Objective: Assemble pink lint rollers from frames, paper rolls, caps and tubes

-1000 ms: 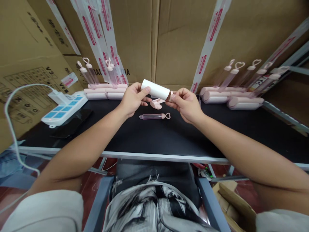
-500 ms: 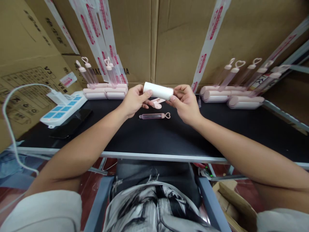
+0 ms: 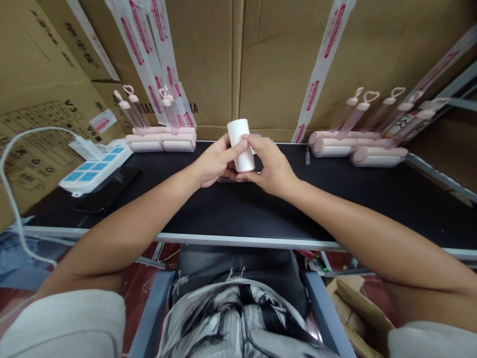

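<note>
— Where is the white roll [image 3: 241, 144] sitting?

— It is standing nearly upright between the two grips, just above the black bench [image 3: 238, 219], with its top leaning slightly toward the left grip [image 3: 214, 164].

— And what are the grips doing?

— Both are closing on the roll. The left grip is pressing its thumb across the roll's front. The right grip [image 3: 270, 166] is wrapping its fingers around the lower part from the other side. The two hands are touching each other beneath it.

— Is anything lying under them?

— Something clear and pinkish [image 3: 226, 179] is peeking out on the bench just below the left grip. It is mostly hidden, so it is possibly a tube, but I cannot be sure.

— What is lying further out?

— Beyond the left grip, pink roller cases [image 3: 162, 141] are lying along the back edge of the bench, with heart-topped handles [image 3: 130, 107] leaning on the cardboard [image 3: 208, 54]. Further out on that side, a white and blue power strip [image 3: 93, 169] is resting beside a black phone [image 3: 108, 191]. Beyond the right grip, more pink cases [image 3: 357, 149] are lying in a group, well apart from the hands, and more handles [image 3: 367, 112] are slanting up over them. Printed tape strips [image 3: 324, 59] are hanging down the cardboard behind everything.
</note>
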`<state>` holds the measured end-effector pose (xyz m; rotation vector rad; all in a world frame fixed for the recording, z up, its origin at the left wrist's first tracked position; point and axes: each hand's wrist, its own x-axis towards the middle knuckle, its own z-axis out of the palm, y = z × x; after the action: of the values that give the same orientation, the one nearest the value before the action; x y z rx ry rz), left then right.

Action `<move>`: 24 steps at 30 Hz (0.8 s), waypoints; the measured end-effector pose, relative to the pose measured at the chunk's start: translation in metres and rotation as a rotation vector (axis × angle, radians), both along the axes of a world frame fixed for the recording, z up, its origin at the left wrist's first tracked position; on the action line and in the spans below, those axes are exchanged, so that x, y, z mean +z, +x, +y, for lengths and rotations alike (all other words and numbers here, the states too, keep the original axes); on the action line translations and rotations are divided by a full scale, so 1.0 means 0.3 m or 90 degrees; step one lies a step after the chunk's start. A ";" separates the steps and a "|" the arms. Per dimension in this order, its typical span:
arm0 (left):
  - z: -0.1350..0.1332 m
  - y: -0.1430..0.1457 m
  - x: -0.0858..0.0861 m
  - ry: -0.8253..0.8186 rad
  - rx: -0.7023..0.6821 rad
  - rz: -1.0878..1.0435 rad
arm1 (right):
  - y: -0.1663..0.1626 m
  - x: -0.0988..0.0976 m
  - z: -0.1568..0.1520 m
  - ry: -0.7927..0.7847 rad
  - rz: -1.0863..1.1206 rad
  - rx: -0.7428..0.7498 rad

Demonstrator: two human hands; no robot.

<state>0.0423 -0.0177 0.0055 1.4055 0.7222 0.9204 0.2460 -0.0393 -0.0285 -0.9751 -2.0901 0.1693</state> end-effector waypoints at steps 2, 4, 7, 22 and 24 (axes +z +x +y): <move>0.006 -0.008 0.007 0.026 0.030 -0.003 | 0.013 0.003 0.022 -0.001 0.007 0.010; 0.024 -0.024 0.015 0.052 0.066 -0.024 | 0.041 0.000 0.055 -0.037 0.047 0.014; 0.063 -0.053 0.019 0.065 0.114 -0.023 | 0.093 -0.027 0.120 -0.129 0.084 0.057; 0.110 -0.066 -0.012 0.247 0.215 0.227 | 0.172 -0.061 0.202 -0.157 -0.246 -0.090; 0.105 -0.066 -0.021 0.312 0.210 0.289 | 0.173 -0.057 0.203 -0.156 -0.295 -0.075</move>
<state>0.0225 0.0139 -0.0008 2.0055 1.1449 1.0935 0.2979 0.0216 -0.0456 -1.3876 -2.4591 0.1521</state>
